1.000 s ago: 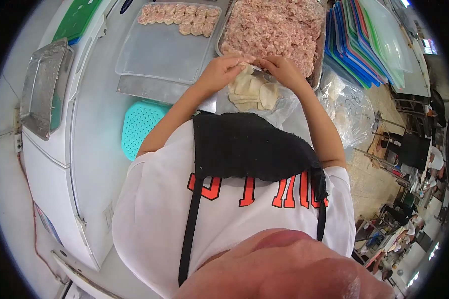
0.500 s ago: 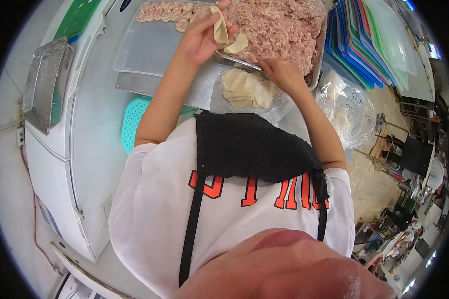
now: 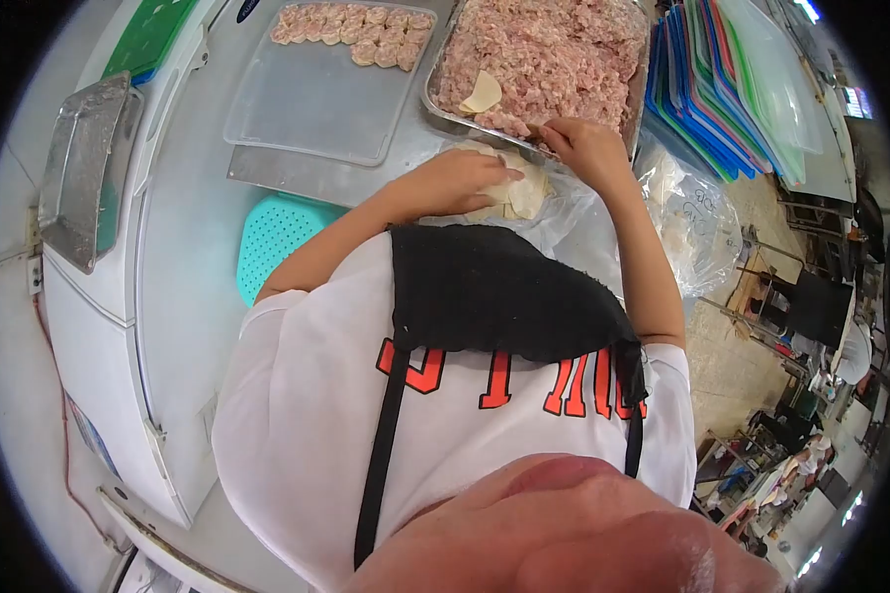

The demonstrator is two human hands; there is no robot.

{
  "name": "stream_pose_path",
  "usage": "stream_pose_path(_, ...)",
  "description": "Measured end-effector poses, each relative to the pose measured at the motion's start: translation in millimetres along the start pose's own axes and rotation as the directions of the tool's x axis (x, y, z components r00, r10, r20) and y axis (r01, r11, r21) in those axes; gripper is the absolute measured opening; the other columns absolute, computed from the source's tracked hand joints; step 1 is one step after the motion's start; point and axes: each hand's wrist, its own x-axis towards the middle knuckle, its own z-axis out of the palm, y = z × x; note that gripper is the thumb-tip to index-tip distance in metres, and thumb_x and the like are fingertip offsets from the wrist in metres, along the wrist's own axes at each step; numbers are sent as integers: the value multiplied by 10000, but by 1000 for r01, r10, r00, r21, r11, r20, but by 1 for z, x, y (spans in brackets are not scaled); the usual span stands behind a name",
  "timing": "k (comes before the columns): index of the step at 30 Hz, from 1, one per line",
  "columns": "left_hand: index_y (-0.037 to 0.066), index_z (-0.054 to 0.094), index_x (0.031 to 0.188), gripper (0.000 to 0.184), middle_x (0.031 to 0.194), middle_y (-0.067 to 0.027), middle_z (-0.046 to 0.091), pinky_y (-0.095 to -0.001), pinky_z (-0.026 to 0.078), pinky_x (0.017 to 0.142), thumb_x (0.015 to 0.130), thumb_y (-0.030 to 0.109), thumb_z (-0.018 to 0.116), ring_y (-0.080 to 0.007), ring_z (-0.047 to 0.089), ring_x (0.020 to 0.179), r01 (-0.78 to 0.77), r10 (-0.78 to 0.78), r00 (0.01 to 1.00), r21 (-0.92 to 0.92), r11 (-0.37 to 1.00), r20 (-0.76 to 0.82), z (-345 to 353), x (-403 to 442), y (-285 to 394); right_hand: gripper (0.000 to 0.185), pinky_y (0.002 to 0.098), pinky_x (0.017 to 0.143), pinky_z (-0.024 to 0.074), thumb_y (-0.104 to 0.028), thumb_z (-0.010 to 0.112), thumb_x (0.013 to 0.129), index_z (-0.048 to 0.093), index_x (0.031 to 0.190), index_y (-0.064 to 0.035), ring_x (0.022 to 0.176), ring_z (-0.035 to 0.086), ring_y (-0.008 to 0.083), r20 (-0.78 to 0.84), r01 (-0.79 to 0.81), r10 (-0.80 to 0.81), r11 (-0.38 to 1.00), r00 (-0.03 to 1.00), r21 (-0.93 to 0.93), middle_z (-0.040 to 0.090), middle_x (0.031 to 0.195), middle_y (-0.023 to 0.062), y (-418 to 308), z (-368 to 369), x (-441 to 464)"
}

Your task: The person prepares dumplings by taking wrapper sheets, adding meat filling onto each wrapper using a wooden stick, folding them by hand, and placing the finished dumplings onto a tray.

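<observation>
My left hand (image 3: 450, 185) reaches over a stack of round, pale dough wrappers (image 3: 529, 188), its fingers stretched out and touching the top ones. My right hand (image 3: 583, 148) is closed at the near rim of a metal tray (image 3: 433, 104) heaped with minced meat filling (image 3: 554, 59). Whatever its fingers pinch is hidden; a lump of filling (image 3: 504, 123) lies just left of the fingertips. One loose wrapper (image 3: 482, 93) rests on the filling at the tray's left side.
Rows of shaped dumplings (image 3: 366, 30) sit on a translucent plastic tray (image 3: 307, 119) at left. A turquoise perforated basket (image 3: 282, 237) is below it. Coloured plastic sheets or trays (image 3: 707, 99) stand at right, beside a clear bag of pale contents (image 3: 687, 212).
My left hand has come down from above the trays to the wrapper stack; the wrapper it held is no longer seen in it. My right hand has shifted slightly right.
</observation>
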Motion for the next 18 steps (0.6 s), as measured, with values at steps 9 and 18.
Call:
stream_pose_path(9, 94, 667, 1052, 273, 848, -110, 643, -424, 493, 746, 843, 264, 627, -325, 617, 829, 200, -189, 930, 3, 980, -317, -56, 46, -11, 269, 455, 700, 496, -320, 542, 926, 682, 918, -90, 801, 643, 352, 9, -32, 31, 995, 999, 97, 672, 852, 153, 10, 16, -10)
stream_pose_path(18, 38, 646, 879, 271, 857, -133, 627, -430, 478, 712, 849, 306, 628, -341, 604, 805, 265, -211, 960, 345, 900, -186, -41, 53, -58, 271, 450, 716, 488, -304, 545, 928, 678, 932, -68, 815, 634, 361, 26, -58, 55, 992, 998, 109, 658, 852, 174, 5, 16, -14)
